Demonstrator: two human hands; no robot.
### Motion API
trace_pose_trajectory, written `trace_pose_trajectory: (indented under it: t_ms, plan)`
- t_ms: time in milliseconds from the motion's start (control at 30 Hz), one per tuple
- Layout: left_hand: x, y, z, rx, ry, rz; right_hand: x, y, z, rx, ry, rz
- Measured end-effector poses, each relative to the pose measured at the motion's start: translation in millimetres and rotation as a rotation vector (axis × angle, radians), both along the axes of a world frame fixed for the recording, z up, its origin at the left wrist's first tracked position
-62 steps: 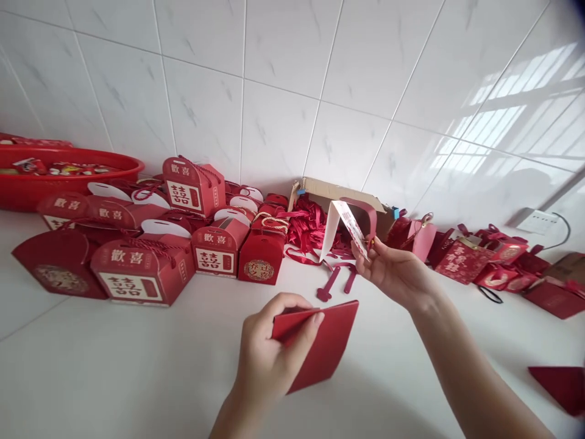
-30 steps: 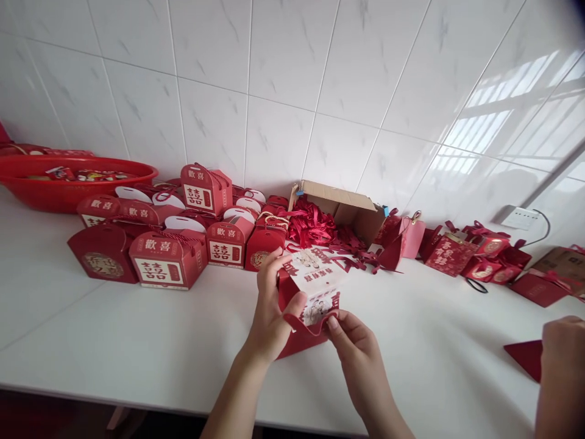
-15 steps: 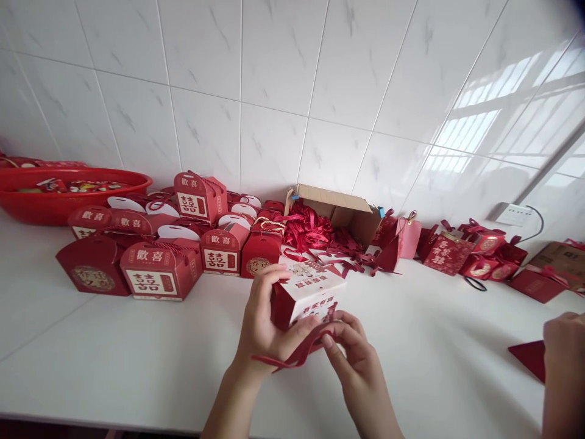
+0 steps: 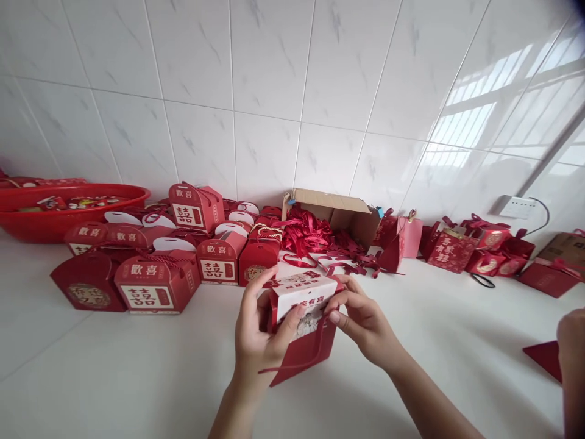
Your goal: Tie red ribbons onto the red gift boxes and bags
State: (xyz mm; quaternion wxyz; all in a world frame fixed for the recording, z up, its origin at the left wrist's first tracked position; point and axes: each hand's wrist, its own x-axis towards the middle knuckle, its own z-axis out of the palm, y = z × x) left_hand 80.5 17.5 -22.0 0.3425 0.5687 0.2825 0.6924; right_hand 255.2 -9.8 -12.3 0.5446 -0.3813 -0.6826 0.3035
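A red and white gift box (image 4: 297, 353) with dark red lettering is tipped toward me on the tabletop in front of me. My left hand (image 4: 262, 332) wraps around its left side, thumb across the white front and fingers behind. On the right, my right hand (image 4: 359, 314) pinches a dark red ribbon (image 4: 315, 350) between thumb and forefinger against the box's upper right edge. One end of that ribbon hangs down across the front and trails to the left below my left thumb.
Several finished-looking red boxes (image 4: 158, 283) stand at the left, before a red basin (image 4: 68, 213) of wrapped items. A cardboard box (image 4: 338, 204) spills red ribbons (image 4: 306, 231) behind. More red boxes (image 4: 450, 250) and a power strip (image 4: 516, 207) are at right. Another person's hand (image 4: 571, 341) holds something red.
The gift box has tilted more upright, so its red lower front shows. My right hand has moved up to its upper right edge with the ribbon. The view has shifted slightly.
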Motion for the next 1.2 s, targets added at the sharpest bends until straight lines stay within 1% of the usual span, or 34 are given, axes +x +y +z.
trace_pose_trajectory:
  t_ms: [100,167,233,300,367,500,567,667,767,867,967,1033,1133,1200]
  plan:
    - [1,-4,3.5,-0.117,0.04,0.019,-5,-2,-7.7,-0.005,0.103,-0.001]
    - [-1,-5,3.9,-0.188,0.082,0.023,-7,-4,-9.6,-0.016,0.131,0.005]
    - [-3,-4,3.0,-0.23,0.118,0.026,-7,-5,-10.0,-0.024,0.147,0.014]
    - [-3,-3,1.4,-0.234,0.132,0.04,-7,-5,-10.2,-0.03,0.167,0.026]
    - [-1,-2,-0.3,-0.185,0.11,0.06,-7,-4,-10.8,-0.033,0.183,0.035]
    - [5,-2,-2.5,0.02,0.008,0.113,-8,-5,-12.6,-0.04,0.191,0.041]
    - [6,-3,-3.0,0.098,-0.025,0.135,-8,-6,-13.1,-0.049,0.193,0.043]
    - [6,-3,-3.3,0.156,-0.02,0.157,-9,-8,-13.4,-0.051,0.193,0.043]
    - [4,-2,-2.6,0.161,0.018,0.171,-10,-8,-12.9,-0.051,0.192,0.042]
    - [1,-1,-0.4,0.074,0.055,0.157,-10,-8,-12.5,-0.055,0.19,0.035]
    - [-1,-4,2.0,-0.115,0.161,0.137,-10,-8,-14.1,-0.056,0.181,0.022]
    - [-1,-5,2.4,-0.21,0.239,0.13,-11,-8,-16.6,-0.035,0.17,-0.019]
    - [-1,-6,0.6,-0.227,0.288,0.163,-13,-10,-20.3,0.037,0.137,-0.157]
    - [-2,-4,-1.3,-0.216,0.293,0.144,-14,-12,-20.6,0.067,0.124,-0.212]
